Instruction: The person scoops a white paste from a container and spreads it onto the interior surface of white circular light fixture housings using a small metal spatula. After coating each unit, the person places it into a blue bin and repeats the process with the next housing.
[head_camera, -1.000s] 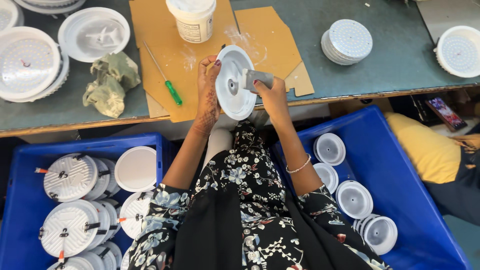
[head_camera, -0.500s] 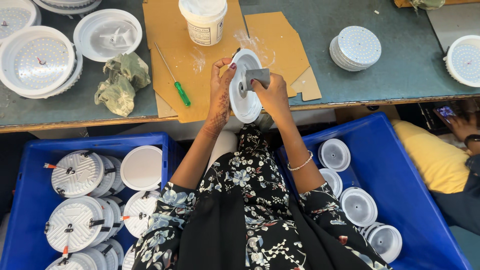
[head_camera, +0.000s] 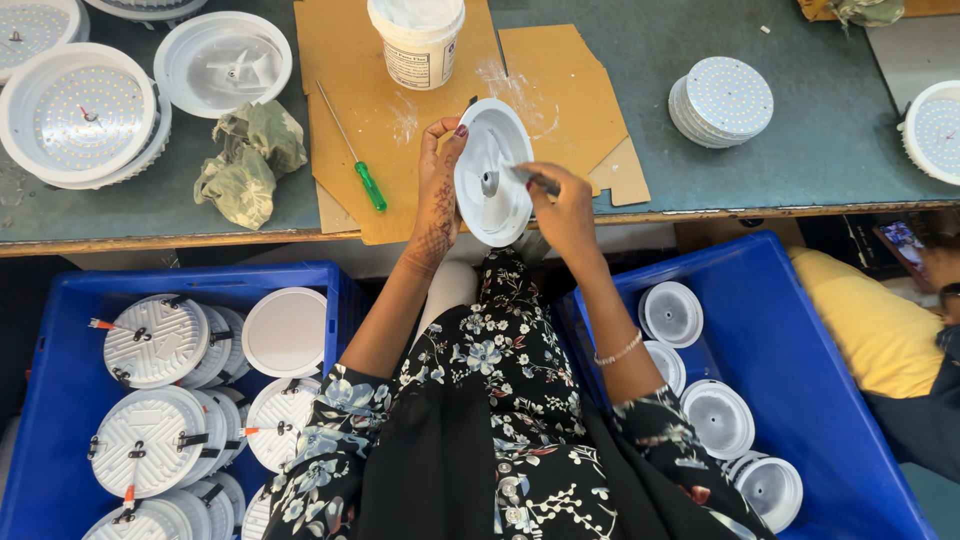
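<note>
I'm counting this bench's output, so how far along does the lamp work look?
Apparently done: finned white lamp units with clips and wires fill the left blue bin. In hand: the left hand holds a white lamp housing while the right hand works a small tool inside it. Left: bare housings in the right blue bin.

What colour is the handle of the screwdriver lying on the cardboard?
Green, on the screwdriver; its shaft is bare metal. The head view shows it plainly.
</note>
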